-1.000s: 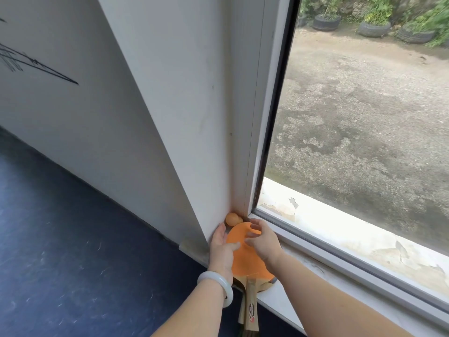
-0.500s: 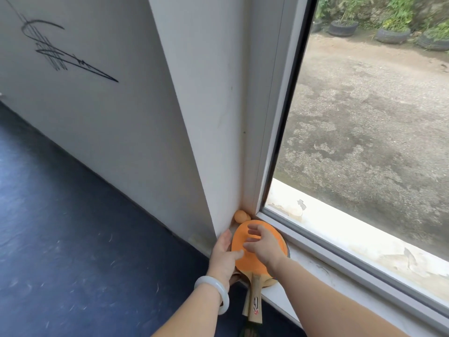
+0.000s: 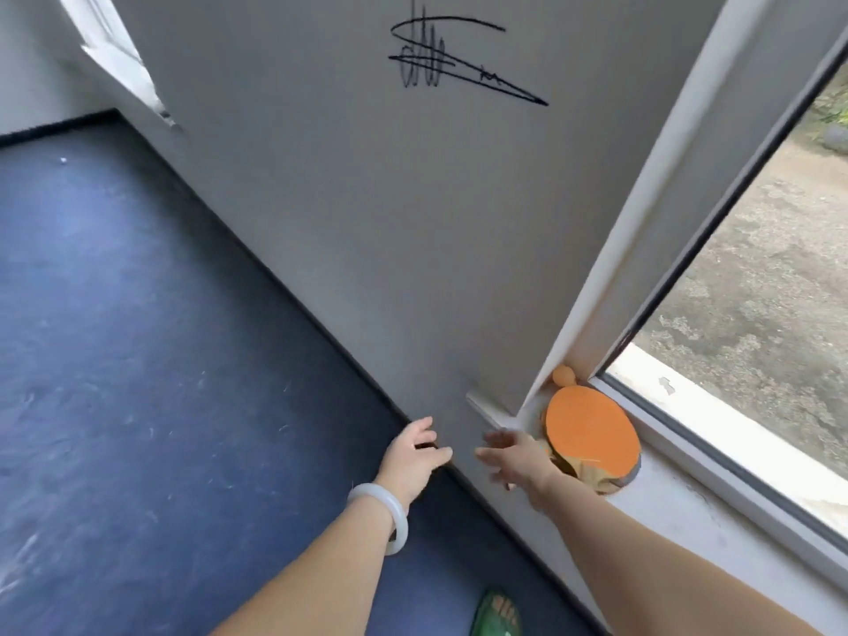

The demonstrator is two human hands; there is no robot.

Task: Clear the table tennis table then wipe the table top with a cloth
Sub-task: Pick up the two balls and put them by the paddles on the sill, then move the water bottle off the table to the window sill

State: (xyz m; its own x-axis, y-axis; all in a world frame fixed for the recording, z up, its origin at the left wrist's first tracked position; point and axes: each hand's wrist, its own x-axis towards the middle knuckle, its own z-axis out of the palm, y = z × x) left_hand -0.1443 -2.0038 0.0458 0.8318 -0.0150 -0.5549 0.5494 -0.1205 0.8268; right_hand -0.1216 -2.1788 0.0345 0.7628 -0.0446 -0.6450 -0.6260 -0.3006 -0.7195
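Note:
An orange-faced table tennis paddle [image 3: 592,429] lies flat on the white window sill [image 3: 679,511], stacked on another paddle whose wooden edge shows beneath. A small orange ball [image 3: 564,375] sits in the sill's corner just beyond the paddle. My right hand [image 3: 514,459] hovers left of the paddle with fingers spread and blurred, holding nothing. My left hand [image 3: 415,456], with a pale bangle on the wrist, hangs in front of the wall's base, fingers relaxed and empty. The table tennis table and any cloth are out of view.
A grey wall with a black scribble [image 3: 440,62] fills the middle. Dark blue floor [image 3: 160,360] spreads to the left. The window [image 3: 757,268] at right looks onto a gravel yard. A green shoe tip [image 3: 498,612] shows at the bottom.
Both hands have let go of the paddle and drawn back leftward off the sill. The paddles and ball stay on the sill. My view has swung to the left.

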